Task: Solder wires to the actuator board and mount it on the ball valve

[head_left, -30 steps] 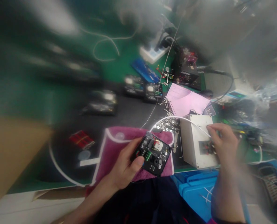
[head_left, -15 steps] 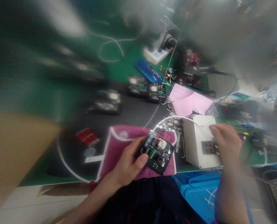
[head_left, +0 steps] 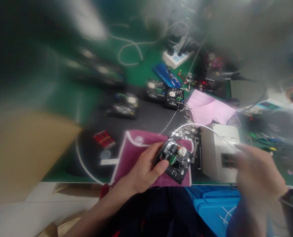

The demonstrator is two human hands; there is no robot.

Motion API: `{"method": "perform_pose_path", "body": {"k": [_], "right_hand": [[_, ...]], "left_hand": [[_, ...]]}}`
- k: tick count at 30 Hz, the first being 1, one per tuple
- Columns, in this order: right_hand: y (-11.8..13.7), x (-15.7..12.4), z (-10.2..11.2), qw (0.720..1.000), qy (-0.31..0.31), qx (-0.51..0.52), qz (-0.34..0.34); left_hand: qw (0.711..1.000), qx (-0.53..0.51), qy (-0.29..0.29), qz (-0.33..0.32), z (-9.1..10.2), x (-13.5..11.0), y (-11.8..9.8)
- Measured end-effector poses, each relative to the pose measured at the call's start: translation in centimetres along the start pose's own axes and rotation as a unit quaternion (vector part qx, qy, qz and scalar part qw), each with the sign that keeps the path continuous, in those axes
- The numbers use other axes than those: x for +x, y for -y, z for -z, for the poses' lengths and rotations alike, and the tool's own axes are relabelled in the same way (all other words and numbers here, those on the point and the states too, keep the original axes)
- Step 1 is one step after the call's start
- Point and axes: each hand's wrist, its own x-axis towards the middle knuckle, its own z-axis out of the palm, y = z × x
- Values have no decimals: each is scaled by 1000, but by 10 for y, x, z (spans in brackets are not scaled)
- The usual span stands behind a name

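Observation:
My left hand (head_left: 147,169) grips a square black circuit-board module (head_left: 183,169), thumb over its near left edge. It carries a green connector, a white part and a round black part. The module is over a purple cloth (head_left: 129,158) with white edging. From its far side a white cable (head_left: 203,125) arches right to my right hand (head_left: 261,172). That hand is smeared by motion, its fingers closed at the cable's end. It is beside the front of a cream box (head_left: 210,154) with a dark socket panel; whether they touch, I cannot tell.
Beyond the cloth sit several similar modules (head_left: 174,97) on a black mat (head_left: 146,121). Loose washers (head_left: 186,131) and small metal pins lie near a pink paper (head_left: 205,108). A white power strip (head_left: 176,59) is at the back, a blue bin (head_left: 208,200) below the table edge.
My right hand has moved right and nearer me, off the cream box, drawing the white cable's end along. The view has shifted; my left hand still grips the module.

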Motion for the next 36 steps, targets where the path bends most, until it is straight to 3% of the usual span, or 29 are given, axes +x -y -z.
{"method": "perform_pose_path", "body": {"k": [1, 3, 5, 10, 15, 19, 25, 29, 32, 36], "right_hand": [[17, -9, -1, 997, 62, 31, 26], [44, -24, -11, 951, 252, 165, 76], [58, -36, -28, 926, 311, 207, 58], [52, -37, -50, 930, 276, 243, -34], [48, -27, -33, 930, 302, 210, 21], [41, -30, -23, 926, 328, 186, 27], [31, -40, -16, 934, 318, 163, 18], [39, -48, -9, 942, 284, 180, -5], [48, -52, -7, 932, 292, 213, -21], [59, -57, -13, 938, 282, 204, -2]], "left_hand": [[1000, 18, 2, -1, -1, 2, -5], [998, 65, 12, -10, -4, 7, -13], [993, 113, 39, -26, -8, 12, -18], [985, 136, 90, -56, -16, 16, -16], [991, 110, 78, -20, -14, 5, -6], [990, 87, 110, 31, -10, -3, -1], [988, 31, 152, -15, -10, -1, 0], [986, -31, 156, -45, -3, -6, -17], [988, -51, 136, -53, -2, -12, -36], [999, -4, 21, -31, -9, -17, -49]]}}
